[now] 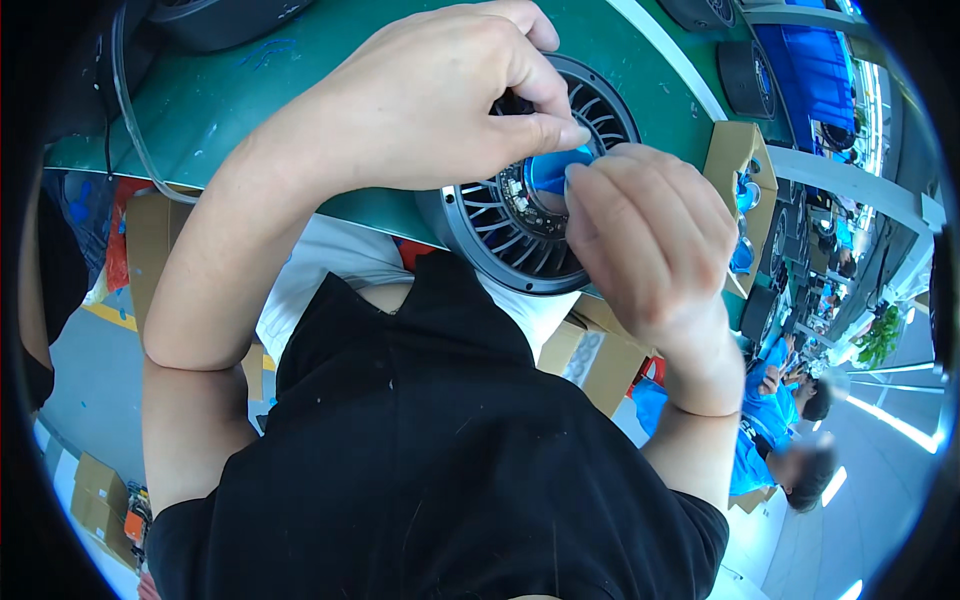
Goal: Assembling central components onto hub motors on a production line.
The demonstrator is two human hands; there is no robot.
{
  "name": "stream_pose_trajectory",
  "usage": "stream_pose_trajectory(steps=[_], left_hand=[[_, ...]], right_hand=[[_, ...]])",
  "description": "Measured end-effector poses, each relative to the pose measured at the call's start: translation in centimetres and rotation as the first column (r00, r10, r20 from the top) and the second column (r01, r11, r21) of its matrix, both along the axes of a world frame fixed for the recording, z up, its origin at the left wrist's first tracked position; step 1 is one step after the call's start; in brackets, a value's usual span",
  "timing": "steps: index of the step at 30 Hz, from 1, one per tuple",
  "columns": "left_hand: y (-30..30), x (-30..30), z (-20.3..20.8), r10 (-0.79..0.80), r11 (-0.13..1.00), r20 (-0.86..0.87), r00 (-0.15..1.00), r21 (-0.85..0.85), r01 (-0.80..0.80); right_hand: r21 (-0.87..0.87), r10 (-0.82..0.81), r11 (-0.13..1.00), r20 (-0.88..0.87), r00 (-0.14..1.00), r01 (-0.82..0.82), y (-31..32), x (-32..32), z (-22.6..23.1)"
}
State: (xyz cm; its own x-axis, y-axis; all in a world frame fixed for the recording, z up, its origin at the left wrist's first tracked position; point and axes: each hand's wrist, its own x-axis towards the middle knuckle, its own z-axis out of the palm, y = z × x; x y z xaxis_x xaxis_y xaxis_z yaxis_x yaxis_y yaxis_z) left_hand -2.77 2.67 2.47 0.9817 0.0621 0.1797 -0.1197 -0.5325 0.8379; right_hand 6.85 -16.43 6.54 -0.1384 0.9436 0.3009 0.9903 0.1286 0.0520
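Observation:
In front of me a round black wheel hub with radial fins and a bolt-holed rim lies on the green bench, its near edge at the bench edge. At its centre sits a shiny blue piece, film-like or cup-shaped; its exact kind cannot be made out. My left hand reaches over the hub, with thumb and forefinger pinched at the blue piece's upper edge. My right hand is closed, its fingertips pressed to the right side of the same piece. Small pale parts show on the hub's inner ring beside it.
An open cardboard box with several blue round parts stands right of the hub. Black wheels stand farther right and a tyre lies at the far left. A clear tube crosses the bench's left end. Co-workers in blue sit at right.

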Motion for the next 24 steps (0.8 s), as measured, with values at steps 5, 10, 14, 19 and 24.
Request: stream_pose_trajectory(steps=[5, 10, 14, 19, 24], left_hand=[[-0.3, -0.8, 1.3, -0.043, 0.998, 0.164, 0.985, 0.06, 0.034], [-0.9, -0.4, 2.9, -0.128, 0.932, 0.174, 0.977, 0.358, 0.058], [-0.7, 0.1, 0.6, -0.223, 0.876, 0.348, 0.91, 0.481, 0.031], [-1.0, 0.7, -1.5, -0.192, 0.916, 0.494, 0.848, 0.401, -0.026], [-1.0, 0.6, -1.1, -0.244, 0.925, 0.494, 0.834, 0.377, 0.047]], right_hand=[[0.246, -0.151, 0.945, -0.258, 0.954, 0.216, -0.5, 0.3, -3.4], [0.279, -0.216, 0.89, -0.44, 0.872, 0.361, -1.6, -0.5, -4.6], [0.309, -0.206, 0.842, -0.572, 0.794, 0.442, -2.4, -1.9, -4.6], [0.268, -0.219, 0.867, -0.552, 0.804, 0.42, -3.6, -2.4, -5.4], [0.247, -0.23, 0.872, -0.555, 0.799, 0.422, -3.8, -2.4, -5.5]])
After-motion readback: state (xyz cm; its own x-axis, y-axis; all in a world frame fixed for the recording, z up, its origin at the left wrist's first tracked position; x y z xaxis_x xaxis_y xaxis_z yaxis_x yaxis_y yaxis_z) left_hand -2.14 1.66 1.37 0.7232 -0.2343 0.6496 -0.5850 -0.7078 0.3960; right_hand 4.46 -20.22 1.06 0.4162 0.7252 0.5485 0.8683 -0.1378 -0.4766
